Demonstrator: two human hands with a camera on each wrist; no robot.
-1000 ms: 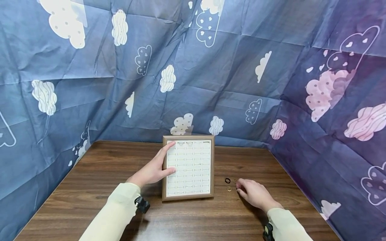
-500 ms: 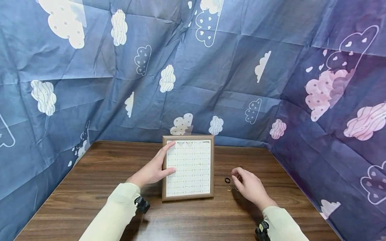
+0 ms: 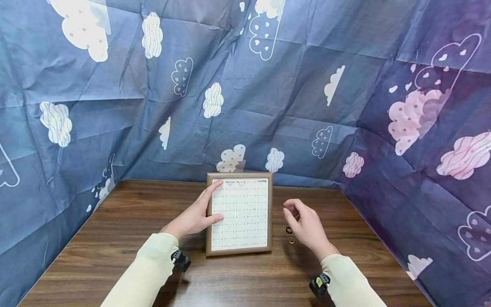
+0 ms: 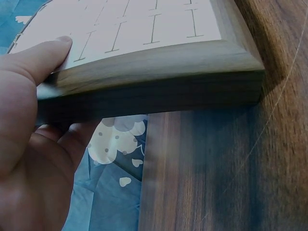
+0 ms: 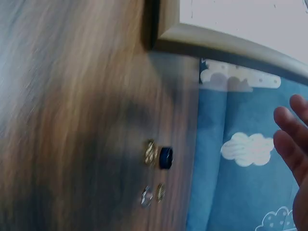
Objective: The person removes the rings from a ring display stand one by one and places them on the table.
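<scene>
A wood-framed ring display board (image 3: 240,226) with a white slotted face stands tilted on the table. My left hand (image 3: 194,217) grips its left edge, thumb on the face (image 4: 192,21) and other fingers behind the frame. Several rings, including a thin ring (image 3: 241,182), sit in the top row. My right hand (image 3: 308,224) is raised right of the board with fingers bent and thumb near the index finger; I cannot tell whether a ring is between them. Below it lie a black ring (image 5: 166,158), two gold rings (image 5: 150,152) and a silver ring (image 5: 147,196).
The brown wood table (image 3: 126,238) extends on both sides of the board. A blue cloth with cloud prints (image 3: 184,140) hangs behind the table and along its right side. Each wrist carries a small black camera (image 3: 319,285).
My right hand has risen from beside the loose rings and moved left and away from me, closer to the board. The left hand and board have stayed in place.
</scene>
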